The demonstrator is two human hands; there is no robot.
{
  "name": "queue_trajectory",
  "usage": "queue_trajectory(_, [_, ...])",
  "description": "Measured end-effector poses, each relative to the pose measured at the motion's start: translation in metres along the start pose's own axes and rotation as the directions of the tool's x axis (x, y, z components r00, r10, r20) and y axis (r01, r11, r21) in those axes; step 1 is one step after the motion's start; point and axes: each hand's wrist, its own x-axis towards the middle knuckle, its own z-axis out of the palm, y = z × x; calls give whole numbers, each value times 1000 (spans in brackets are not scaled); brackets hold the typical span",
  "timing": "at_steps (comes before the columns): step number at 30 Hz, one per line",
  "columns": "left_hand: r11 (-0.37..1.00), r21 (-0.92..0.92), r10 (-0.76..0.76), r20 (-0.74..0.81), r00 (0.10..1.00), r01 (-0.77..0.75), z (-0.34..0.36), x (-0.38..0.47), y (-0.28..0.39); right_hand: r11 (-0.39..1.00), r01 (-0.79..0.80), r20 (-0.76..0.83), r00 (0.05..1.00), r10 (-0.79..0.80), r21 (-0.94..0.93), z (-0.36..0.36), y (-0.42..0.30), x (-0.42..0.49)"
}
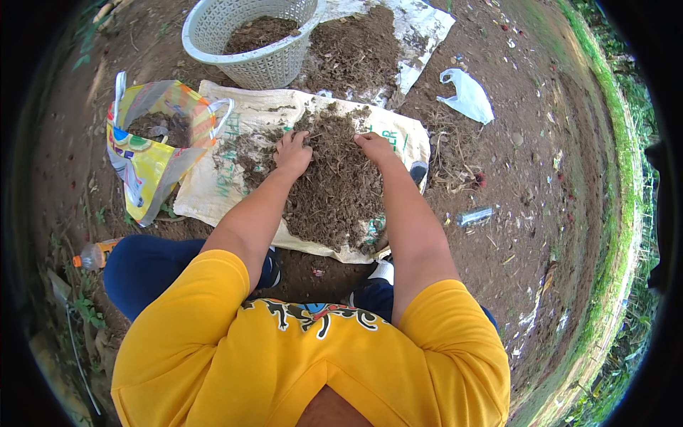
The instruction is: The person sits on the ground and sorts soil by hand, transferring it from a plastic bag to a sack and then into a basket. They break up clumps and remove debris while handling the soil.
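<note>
A heap of dark, crumbly soil with plant fibres [336, 187] lies on a flattened white woven sack [208, 187] with green print. My left hand [292, 153] rests at the heap's left edge, fingers bent and touching the soil; whether it holds any cannot be told. My right hand [373, 147] is over the heap's upper right, thumb and index finger together at the tips, with anything between them too small to make out. Left of the sack stands a yellow printed bag [155, 181] with handles, with dark soil inside. Beyond the sack is a pale plastic basket [267, 64] partly filled with soil.
Another sack [421, 42] with a soil pile [355, 53] lies beyond, right of the basket. A white plastic bag [469, 99] and a clear plastic piece [474, 216] lie on the ground at right. An orange-capped bottle [95, 255] lies at left.
</note>
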Motion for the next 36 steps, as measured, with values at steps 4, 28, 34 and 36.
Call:
queue_trajectory(4, [972, -213, -93, 53, 994, 102, 16, -1, -1, 984, -173, -76, 982, 170, -33, 46, -2, -7])
queue_trajectory(28, [869, -473, 45, -209, 977, -142, -2, -8, 9, 929, 326, -349, 903, -252, 173, 85, -54, -55])
queue_trajectory(34, [931, -357, -6, -216, 976, -74, 2, -6, 6, 952, 203, -124, 976, -178, 230, 68, -52, -49])
queue_trajectory(36, [898, -436, 6, -129, 992, -62, -1, -5, 1, 954, 60, 42, 996, -76, 293, 59, -50, -48])
